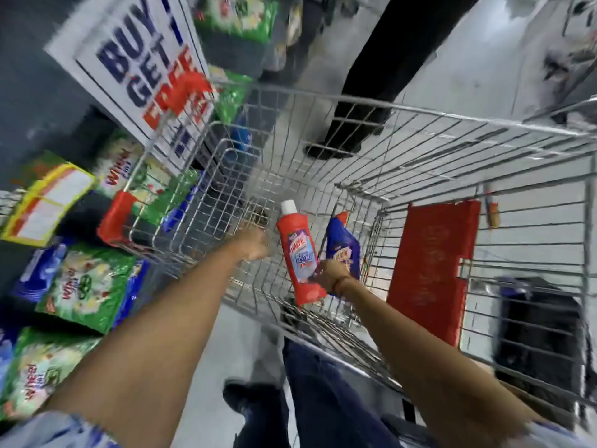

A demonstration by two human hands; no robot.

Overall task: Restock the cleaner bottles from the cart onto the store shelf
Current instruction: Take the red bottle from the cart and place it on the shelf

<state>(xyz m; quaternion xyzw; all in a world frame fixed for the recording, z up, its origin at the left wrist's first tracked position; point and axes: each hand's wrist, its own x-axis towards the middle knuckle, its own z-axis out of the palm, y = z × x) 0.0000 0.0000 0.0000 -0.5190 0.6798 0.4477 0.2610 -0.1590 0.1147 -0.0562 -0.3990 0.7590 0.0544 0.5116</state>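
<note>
Both my arms reach down into a wire shopping cart. My right hand is closed around the lower ends of two cleaner bottles. One is a red bottle with a white cap, the other a blue bottle with a red cap. Both stand tilted near the cart's right inner wall. To their left my left hand is blurred low in the basket, with nothing seen in it. The store shelf runs along the left. The frame is motion-blurred.
Green detergent bags and a yellow box fill the shelf at left, under a "BUY GET FREE" sign. The cart's red child-seat flap is on the right. Another person's dark trouser leg and shoe stand beyond the cart.
</note>
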